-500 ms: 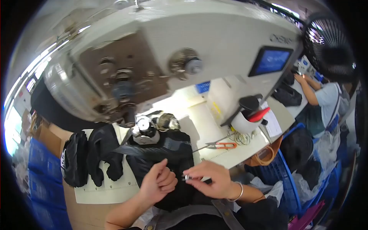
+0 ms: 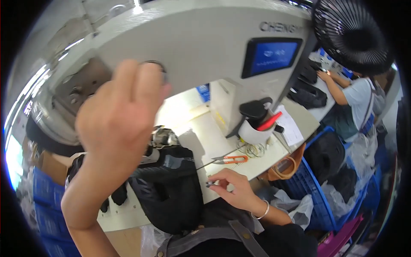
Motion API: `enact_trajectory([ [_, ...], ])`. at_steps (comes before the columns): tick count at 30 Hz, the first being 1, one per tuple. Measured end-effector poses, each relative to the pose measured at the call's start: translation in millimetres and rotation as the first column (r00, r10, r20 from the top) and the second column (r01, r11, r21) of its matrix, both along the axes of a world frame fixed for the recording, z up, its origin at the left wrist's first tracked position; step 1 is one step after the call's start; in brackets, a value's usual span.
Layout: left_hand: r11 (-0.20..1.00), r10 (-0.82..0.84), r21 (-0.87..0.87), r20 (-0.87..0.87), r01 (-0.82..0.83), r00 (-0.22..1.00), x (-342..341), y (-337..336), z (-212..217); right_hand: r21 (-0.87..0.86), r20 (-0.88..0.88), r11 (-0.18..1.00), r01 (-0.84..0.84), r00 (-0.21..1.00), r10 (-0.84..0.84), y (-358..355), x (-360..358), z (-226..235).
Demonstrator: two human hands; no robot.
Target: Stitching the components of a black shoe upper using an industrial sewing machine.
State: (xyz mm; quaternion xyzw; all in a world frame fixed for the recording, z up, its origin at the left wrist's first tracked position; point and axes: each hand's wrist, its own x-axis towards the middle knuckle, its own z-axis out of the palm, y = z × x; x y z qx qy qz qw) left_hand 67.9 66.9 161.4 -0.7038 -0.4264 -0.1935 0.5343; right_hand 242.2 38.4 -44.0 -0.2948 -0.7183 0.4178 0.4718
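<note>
My left hand (image 2: pixel 122 107) is raised in front of the sewing machine's (image 2: pixel 192 47) head, fingers curled together at a round fitting (image 2: pixel 157 64) on its face. Whatever those fingers grip is hidden behind them. Lower down on the right, my right hand (image 2: pixel 233 186) pinches a small shiny metal part (image 2: pixel 209 184) between thumb and fingertips, just above the table's near edge. A black fabric piece (image 2: pixel 169 195), perhaps a bag part, lies under the machine head and hangs toward my lap.
Orange-handled thread snips (image 2: pixel 233 159) lie on the white table (image 2: pixel 218 192) beside loose thread (image 2: pixel 252 149). A white cup (image 2: pixel 254 132) holds tools. Blue crates (image 2: pixel 314 201) stand at right, near a black fan (image 2: pixel 353 38). Another person (image 2: pixel 357 103) works at the far right.
My left hand has risen from beside the right hand to the machine's face. My right hand has shifted slightly right and still pinches the metal part. The whole view has swung to the right.
</note>
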Motion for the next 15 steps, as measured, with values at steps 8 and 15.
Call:
enact_trajectory([
  [8,0.989,-0.15,0.001,-0.064,0.151,0.987,-8,5,-2,0.069,-0.189,0.996,0.064,0.981,-0.05,27,-1,57],
  [15,0.826,-0.467,-0.259,0.181,0.5,0.866,-24,-41,-22,0.214,-0.457,0.976,-0.029,0.881,0.126,72,-39,151],
])
